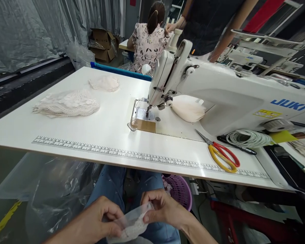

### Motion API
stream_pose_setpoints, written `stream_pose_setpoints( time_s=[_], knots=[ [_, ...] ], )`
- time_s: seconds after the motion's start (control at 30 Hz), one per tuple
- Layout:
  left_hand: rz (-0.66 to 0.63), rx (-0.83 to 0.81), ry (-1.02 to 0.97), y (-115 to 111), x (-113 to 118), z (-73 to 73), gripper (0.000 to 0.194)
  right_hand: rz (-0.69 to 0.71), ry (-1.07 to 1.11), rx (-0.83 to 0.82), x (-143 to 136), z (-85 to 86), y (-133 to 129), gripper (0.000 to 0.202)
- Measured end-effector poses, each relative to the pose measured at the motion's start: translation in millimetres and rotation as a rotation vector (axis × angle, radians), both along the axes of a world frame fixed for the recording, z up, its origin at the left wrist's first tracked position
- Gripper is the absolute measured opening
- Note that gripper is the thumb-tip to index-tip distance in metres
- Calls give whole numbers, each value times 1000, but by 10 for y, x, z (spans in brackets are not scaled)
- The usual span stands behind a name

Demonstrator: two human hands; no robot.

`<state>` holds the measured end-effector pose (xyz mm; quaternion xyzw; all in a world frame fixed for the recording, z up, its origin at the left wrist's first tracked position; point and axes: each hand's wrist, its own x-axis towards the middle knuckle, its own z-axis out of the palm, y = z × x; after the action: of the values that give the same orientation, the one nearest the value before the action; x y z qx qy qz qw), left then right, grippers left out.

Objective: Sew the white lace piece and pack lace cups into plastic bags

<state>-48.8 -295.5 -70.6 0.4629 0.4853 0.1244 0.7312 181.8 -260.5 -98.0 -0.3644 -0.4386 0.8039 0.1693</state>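
Observation:
Over the lap, below the table's front edge, my left hand (99, 218) and my right hand (164, 210) pinch a small sheer white piece with a lace edge (136, 228). The left thumb and fingers grip its left end, and the right thumb presses on its upper right part. On the white table (112, 128), a layered stack of lace pieces (67, 103) lies at the left, with a smaller pale piece (104, 83) behind it. A cream fabric piece (189, 108) rests under the arm of the white sewing machine (226, 91).
Scissors (222, 154) with red and yellow handles, a coil of white cord (248, 139) and a dark phone (289, 167) lie at the right. A purple basket (180, 191) stands below the table. Two people (151, 40) are beyond it.

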Motion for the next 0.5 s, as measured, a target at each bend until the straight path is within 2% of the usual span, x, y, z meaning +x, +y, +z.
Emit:
stream_pose_setpoints(
  time_s=[0.13, 0.27, 0.43, 0.5],
  knots=[
    [-31, 129, 133, 35, 54, 25, 24, 24, -45, 28, -70, 70, -23, 37],
    [-52, 220, 178, 56, 146, -29, 24, 25, -57, 76, -110, 147, -19, 41],
    [-12, 279, 238, 28, 131, -111, 13, 48, -86, 173, -74, 156, -16, 48],
    [-7, 272, 235, 14, 99, -103, 14, 49, -147, 242, -55, 141, -16, 43]
  ],
)
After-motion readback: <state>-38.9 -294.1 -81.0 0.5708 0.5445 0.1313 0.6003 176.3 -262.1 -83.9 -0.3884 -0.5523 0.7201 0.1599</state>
